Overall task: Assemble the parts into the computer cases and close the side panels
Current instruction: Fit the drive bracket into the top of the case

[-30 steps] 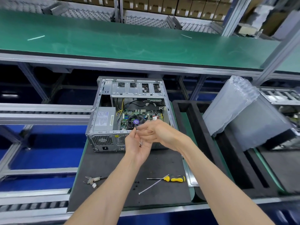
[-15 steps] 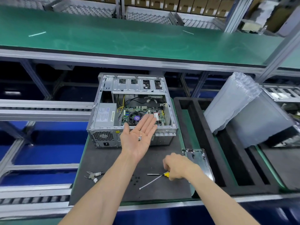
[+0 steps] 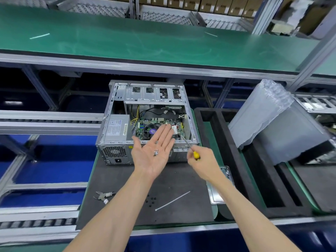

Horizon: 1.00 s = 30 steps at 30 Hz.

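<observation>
Your left hand (image 3: 154,153) lies flat, palm up, fingers straight, over the front edge of the case (image 3: 148,122). That makes it a tray: the screws (image 3: 156,152) sit loose in the hollow of the palm, within reach and unable to roll off, so the grip there is released and only carrying.

Your right hand (image 3: 203,160) has its grip clenched round the yellow handle of the screwdriver (image 3: 190,148). The shaft slants up and left, with the tip close to your left fingertips and over the board (image 3: 160,124). It looks poised either to take a screw from the palm or to go down to a mounting point; which one I cannot tell.

The case lies on its side on the dark mat (image 3: 127,197) of the table, open face up, so you work straight down into it. The power supply (image 3: 116,127) sits in its near-left corner.

The cutters (image 3: 104,195), cable tie (image 3: 172,200) and spare black screws (image 3: 151,200) wait on the mat, out of the way. A metal plate (image 3: 216,195) lies under your right forearm, likely a part yet to be fitted. The side is not closed.
</observation>
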Tool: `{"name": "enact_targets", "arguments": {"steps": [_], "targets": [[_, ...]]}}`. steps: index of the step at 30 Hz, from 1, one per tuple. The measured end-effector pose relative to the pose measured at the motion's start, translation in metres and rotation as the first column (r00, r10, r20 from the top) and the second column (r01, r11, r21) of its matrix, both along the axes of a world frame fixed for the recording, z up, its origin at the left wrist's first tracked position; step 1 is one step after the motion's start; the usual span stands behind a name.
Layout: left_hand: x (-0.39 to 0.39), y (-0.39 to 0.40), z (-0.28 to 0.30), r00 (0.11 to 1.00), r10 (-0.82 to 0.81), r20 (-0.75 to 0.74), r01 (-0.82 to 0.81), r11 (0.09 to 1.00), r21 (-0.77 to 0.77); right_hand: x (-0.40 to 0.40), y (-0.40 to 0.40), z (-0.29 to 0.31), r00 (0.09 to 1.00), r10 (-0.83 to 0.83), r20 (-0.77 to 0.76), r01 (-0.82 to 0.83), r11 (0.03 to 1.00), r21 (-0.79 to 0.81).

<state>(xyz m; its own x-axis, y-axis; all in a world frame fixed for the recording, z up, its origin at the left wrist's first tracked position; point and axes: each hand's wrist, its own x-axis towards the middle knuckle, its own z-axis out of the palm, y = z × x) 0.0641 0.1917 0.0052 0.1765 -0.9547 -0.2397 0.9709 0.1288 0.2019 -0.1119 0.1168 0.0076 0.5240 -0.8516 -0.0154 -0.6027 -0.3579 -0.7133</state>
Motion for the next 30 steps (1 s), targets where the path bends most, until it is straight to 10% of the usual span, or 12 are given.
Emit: {"name": "enact_targets", "arguments": {"steps": [4, 11, 21, 30], "targets": [[-0.008, -0.008, -0.001, 1.0, -0.016, 0.001, 0.016, 1.0, -0.02, 0.039, 0.015, 0.037, 0.96, 0.215, 0.181, -0.176, 0.962, -0.209], [-0.014, -0.019, 0.002, 1.0, -0.004, 0.022, 0.005, 1.0, -0.02, 0.06, 0.018, 0.04, 0.894, 0.354, -0.275, -0.443, 0.788, -0.427], [-0.025, -0.042, 0.016, 0.997, -0.074, -0.004, 0.073, 0.997, -0.04, 0.045, 0.002, 0.055, 0.863, 0.353, -0.361, -0.497, 0.719, -0.486], [-0.048, -0.049, 0.012, 0.989, -0.144, -0.012, 0.144, 0.99, 0.003, 0.012, 0.007, 0.066, 0.976, 0.084, 0.203, -0.047, 0.983, -0.179]]}}
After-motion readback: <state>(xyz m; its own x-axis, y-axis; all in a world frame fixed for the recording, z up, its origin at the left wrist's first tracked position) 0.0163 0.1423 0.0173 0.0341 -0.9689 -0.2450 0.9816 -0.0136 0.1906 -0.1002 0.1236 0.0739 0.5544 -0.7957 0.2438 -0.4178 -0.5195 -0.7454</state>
